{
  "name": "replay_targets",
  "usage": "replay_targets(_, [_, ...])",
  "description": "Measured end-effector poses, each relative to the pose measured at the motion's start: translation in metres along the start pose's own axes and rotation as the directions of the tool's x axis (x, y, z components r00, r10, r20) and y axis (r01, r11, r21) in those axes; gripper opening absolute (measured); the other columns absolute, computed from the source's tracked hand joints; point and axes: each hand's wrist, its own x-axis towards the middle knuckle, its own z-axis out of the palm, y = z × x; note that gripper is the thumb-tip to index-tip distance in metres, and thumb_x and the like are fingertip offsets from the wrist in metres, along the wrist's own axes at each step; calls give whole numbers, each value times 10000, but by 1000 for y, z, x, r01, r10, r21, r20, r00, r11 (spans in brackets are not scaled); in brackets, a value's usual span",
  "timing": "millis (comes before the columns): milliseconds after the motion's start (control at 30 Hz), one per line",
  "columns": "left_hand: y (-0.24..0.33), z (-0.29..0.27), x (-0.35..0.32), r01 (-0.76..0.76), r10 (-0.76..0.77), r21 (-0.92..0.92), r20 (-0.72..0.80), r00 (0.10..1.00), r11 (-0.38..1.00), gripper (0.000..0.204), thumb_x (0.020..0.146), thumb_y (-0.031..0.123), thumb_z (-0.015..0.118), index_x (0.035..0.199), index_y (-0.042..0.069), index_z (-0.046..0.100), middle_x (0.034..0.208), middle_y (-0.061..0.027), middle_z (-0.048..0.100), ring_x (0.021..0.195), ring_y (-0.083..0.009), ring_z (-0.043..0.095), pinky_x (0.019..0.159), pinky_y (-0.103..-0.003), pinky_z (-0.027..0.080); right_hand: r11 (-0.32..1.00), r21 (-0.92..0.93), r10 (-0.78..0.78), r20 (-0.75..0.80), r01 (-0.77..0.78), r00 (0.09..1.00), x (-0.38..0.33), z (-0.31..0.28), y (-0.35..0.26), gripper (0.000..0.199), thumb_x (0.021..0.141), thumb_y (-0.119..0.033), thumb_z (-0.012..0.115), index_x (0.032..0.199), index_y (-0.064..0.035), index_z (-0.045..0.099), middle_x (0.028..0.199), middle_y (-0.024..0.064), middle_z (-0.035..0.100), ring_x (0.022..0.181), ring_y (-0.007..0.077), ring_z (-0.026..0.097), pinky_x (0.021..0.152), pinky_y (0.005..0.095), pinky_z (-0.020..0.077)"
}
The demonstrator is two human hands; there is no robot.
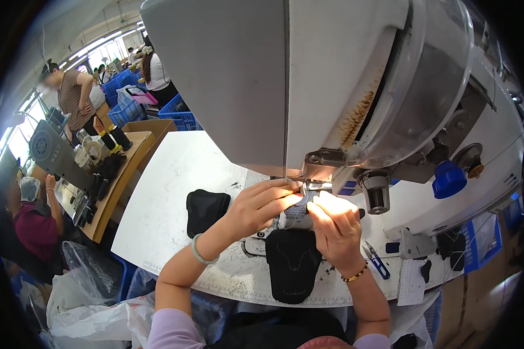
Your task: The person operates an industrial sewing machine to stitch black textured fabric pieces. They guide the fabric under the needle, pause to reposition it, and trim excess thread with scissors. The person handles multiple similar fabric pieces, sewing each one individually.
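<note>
Under the lit needle area of a large white sewing machine [239,81], both my hands pinch a small grey knitted fabric piece [297,210]. My left hand [253,208] holds its left side, thumb and fingers closed together. On the other side my right hand [336,227] presses it with bent fingertips. The needle itself is hidden by fingers and the machine. Just below the hands lies a black shaped fabric piece [293,267] with faint stitched lines, reaching the table's near edge. Another black piece [207,213] rests flat to the left of my left hand.
Blue-handled thread snips [377,261] lie on the white table [157,215] right of my right wrist. A blue knob [449,180] juts from the machine. Farther left are a wooden bench [141,142] with thread cones, a seated person [36,230] and a standing person [75,96].
</note>
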Motion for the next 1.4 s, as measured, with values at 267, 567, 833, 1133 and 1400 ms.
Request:
replay_targets(267, [-11, 17, -12, 54, -62, -61, -139, 988, 997, 336, 656, 5, 605, 991, 16, 633, 982, -105, 652, 938, -291, 635, 798, -366, 540, 992, 116, 55, -41, -50, 998, 2, 5, 7, 261, 778, -112, 708, 1036, -131, 675, 974, 7, 590, 886, 187, 577, 806, 350, 429])
replay_targets(567, [-6, 11, -1, -11, 10, -3, -132, 991, 1000, 277, 584, -61, 664, 856, -12, 650, 874, -144, 664, 777, -283, 659, 690, -319, 560, 981, 171, 90, -1, -89, 996, -7, 11, 15, 246, 784, -142, 713, 1025, -109, 673, 1046, 72, 562, 989, 251, 557, 845, 381, 427])
replay_targets(833, [-9, 8, -1, 56, -78, -158, -141, 987, 986, 293, 595, -71, 680, 877, 11, 669, 892, -120, 680, 834, -279, 665, 729, -326, 551, 969, 222, 110, -8, -106, 994, -1, 9, 15, 226, 790, -122, 697, 1014, -99, 673, 974, 80, 586, 945, 256, 558, 801, 378, 420])
replay_targets(1133, [-7, -1, 0, 54, -60, -111, -48, 997, 992, 306, 640, 26, 653, 945, 45, 669, 947, -58, 659, 919, -234, 637, 768, -327, 540, 991, 134, 21, -112, -6, 994, -1, 11, 14, 252, 773, -111, 716, 1015, -99, 648, 986, 31, 593, 905, 210, 551, 770, 346, 417])
replay_targets(1400, [8, -7, 4, 69, -69, 23, 15, 997, 997, 258, 668, 54, 664, 926, 41, 664, 921, -75, 668, 852, -231, 651, 739, -319, 547, 999, 28, -30, -50, 31, 998, -7, 9, 5, 308, 762, -158, 733, 1059, -155, 654, 969, -33, 583, 829, 137, 568, 805, 322, 441])
